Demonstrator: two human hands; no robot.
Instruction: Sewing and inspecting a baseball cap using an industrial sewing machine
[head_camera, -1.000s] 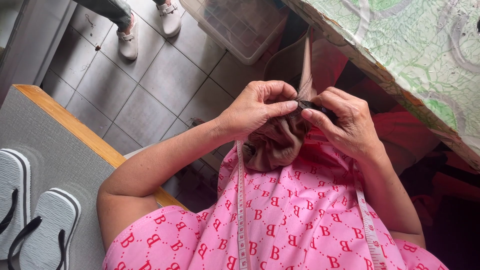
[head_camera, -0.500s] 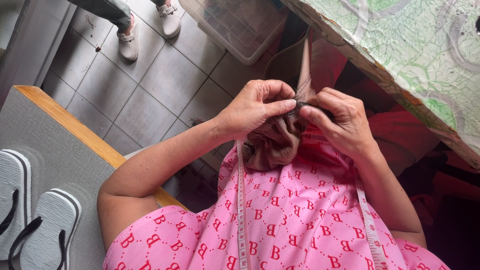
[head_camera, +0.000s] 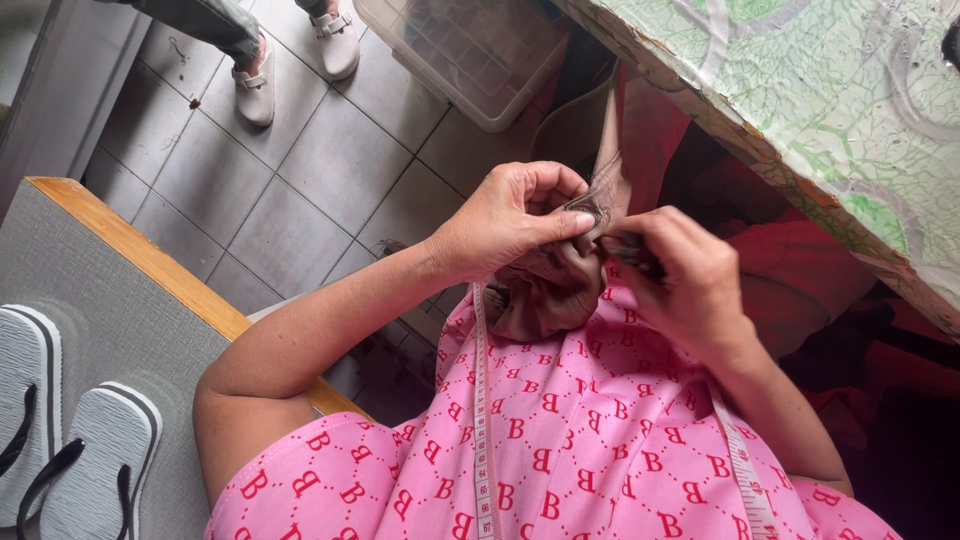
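My left hand (head_camera: 505, 220) pinches a bunched piece of brown fabric (head_camera: 550, 290) near its upper edge, thumb against fingers. My right hand (head_camera: 680, 275) meets it fingertip to fingertip and grips a small dark tool (head_camera: 625, 242) at the same spot on the cloth; what kind of tool it is I cannot tell. A strip of the brown fabric (head_camera: 610, 150) runs up and away from the hands. The bundle rests against my pink patterned shirt (head_camera: 580, 440). A measuring tape (head_camera: 482, 420) hangs round my neck and down both sides.
A table with a green patterned cover (head_camera: 840, 110) stands at the right. A clear plastic box (head_camera: 470, 55) sits on the tiled floor ahead. Another person's feet in pale shoes (head_camera: 255, 90) stand at the top left. White sandals (head_camera: 90, 470) lie on a grey wood-edged surface (head_camera: 130, 330).
My right hand has shifted slightly down and turned at the cloth. My left hand keeps its pinch on the fabric.
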